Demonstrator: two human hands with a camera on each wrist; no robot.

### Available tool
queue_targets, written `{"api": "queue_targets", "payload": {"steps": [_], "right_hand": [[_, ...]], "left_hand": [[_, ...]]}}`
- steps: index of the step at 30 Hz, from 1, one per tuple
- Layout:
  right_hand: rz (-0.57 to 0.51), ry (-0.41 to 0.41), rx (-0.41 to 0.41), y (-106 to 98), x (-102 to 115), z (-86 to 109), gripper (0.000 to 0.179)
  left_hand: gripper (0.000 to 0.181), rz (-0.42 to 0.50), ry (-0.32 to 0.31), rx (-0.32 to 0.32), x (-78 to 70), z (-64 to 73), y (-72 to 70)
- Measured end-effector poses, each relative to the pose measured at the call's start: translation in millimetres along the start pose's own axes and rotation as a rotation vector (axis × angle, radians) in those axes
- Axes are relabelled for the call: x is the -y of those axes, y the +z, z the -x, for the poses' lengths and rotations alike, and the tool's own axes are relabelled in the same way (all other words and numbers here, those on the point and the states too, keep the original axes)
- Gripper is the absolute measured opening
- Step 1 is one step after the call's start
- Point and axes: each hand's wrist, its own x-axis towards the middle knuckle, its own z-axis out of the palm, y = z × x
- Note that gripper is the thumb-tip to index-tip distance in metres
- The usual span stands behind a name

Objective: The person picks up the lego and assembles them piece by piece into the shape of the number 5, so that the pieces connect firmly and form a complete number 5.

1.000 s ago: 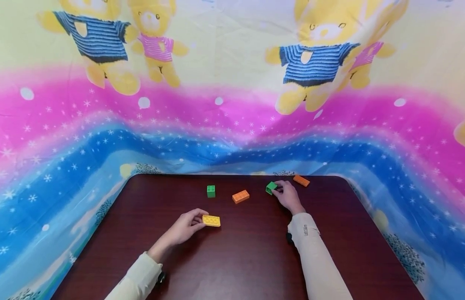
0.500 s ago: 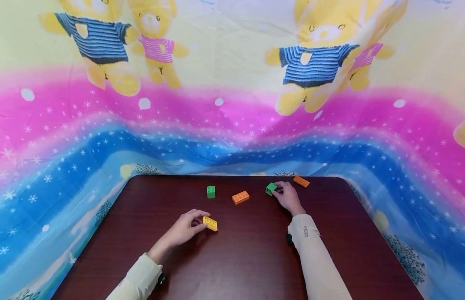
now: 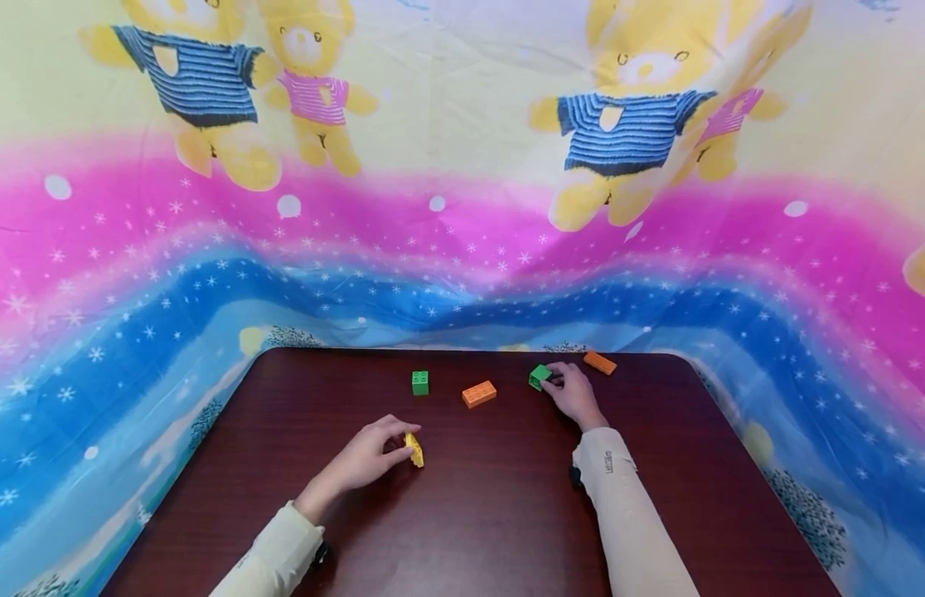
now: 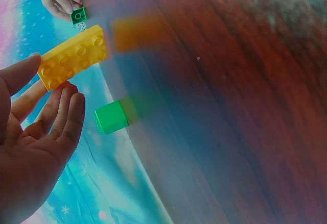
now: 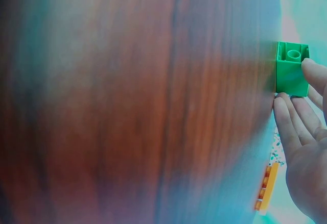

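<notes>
My left hand (image 3: 369, 452) pinches one end of a yellow toy building brick (image 4: 74, 58) between thumb and fingers. Held over the table, the brick appears narrow in the head view, while its studded face shows in the left wrist view. Toward the back right, my right hand (image 3: 574, 394) grips a green building brick (image 5: 293, 73) by thumb and fingertips. This brick lies on its side, its hollow underside visible in the right wrist view. Another green brick (image 3: 420, 383) stands studs up beyond my left hand.
Between the two green bricks an orange brick (image 3: 479, 394) lies studs up on the dark wooden table (image 3: 492, 514). A second orange brick (image 3: 600, 363) is near the back edge, just right of my right hand. A printed cloth (image 3: 462, 298) hangs behind the table.
The yellow brick has turned in my left fingers, from its broad face showing to nearly edge-on in the head view. My right hand and the green brick have stayed in place.
</notes>
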Motion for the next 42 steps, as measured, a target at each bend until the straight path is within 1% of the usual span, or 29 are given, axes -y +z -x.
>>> {"api": "queue_targets", "payload": {"steps": [2, 8, 12, 18, 26, 34, 42], "right_hand": [[-0.002, 0.001, 0.001, 1, -1, -0.3, 0.041], [-0.01, -0.005, 0.002, 2, -3, -0.8, 0.042], [-0.01, -0.005, -0.004, 2, -5, -0.9, 0.041], [-0.008, -0.007, -0.008, 2, -5, -0.8, 0.041], [-0.011, -0.006, -0.011, 2, -5, -0.6, 0.041], [-0.012, -0.011, -0.008, 2, -5, -1.4, 0.041], [-0.012, -0.012, -0.009, 2, -3, -0.8, 0.041]], "left_hand": [[0.037, -0.015, 0.015, 0.012, 0.2, 0.3, 0.6], [0.037, -0.042, 0.021, 0.041, -2.1, 0.7, 1.9], [0.037, -0.037, 0.014, 0.034, -4.0, -1.5, 4.0], [0.028, -0.006, -0.01, 0.014, -5.6, -4.9, 8.8], [0.028, -0.005, 0.024, -0.01, -6.6, -6.4, 13.7], [0.029, 0.018, 0.009, 0.016, -4.4, -10.3, 17.5], [0.029, -0.007, 0.001, 0.049, -3.3, -13.9, 20.2]]}}
